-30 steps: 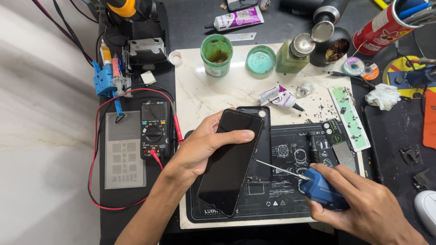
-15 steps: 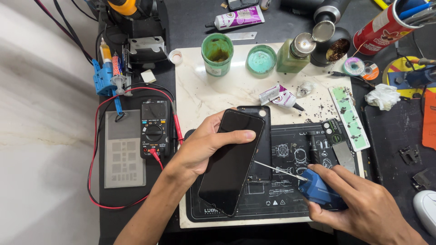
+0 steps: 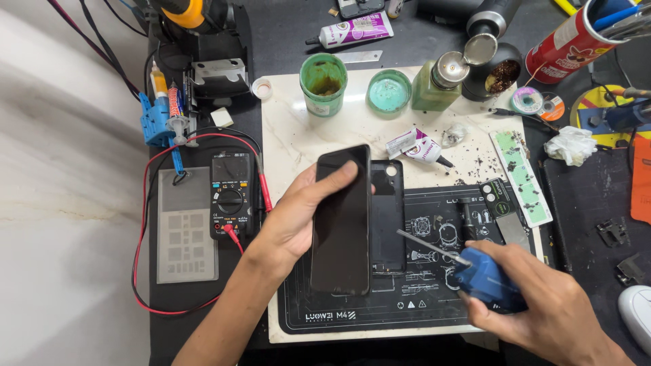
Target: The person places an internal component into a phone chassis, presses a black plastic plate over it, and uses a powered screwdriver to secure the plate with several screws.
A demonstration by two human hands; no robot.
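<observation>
the black phone screen [image 3: 341, 220] stands on its long edge over the dark repair mat [image 3: 420, 298], tilted up off the mat, and my left hand [image 3: 298, 217] has it in its grip: thumb laid across the glass near the top, the other fingers hidden behind the panel. just to its right, lying flat on the mat and partly covered by the raised panel, is the black phone body [image 3: 388, 210], touching or nearly touching the screen's lower edge; i cannot tell which. my right hand [image 3: 542, 312] is clenched around the blue handle of a screwdriver [image 3: 475, 274], its thin metal shaft pointing up and left toward the phone body, the tip just short of it. beyond the mat, on the pale marble board [image 3: 291, 146], lie a small glue tube [image 3: 417, 146], a green jar [image 3: 323, 83], a round green lid [image 3: 389, 90] and a green bottle [image 3: 437, 81]. to the left, on the dark tabletop [image 3: 285, 27], sits a multimeter [image 3: 230, 196] with red and black leads looping around a grey stencil plate [image 3: 184, 227].
</observation>
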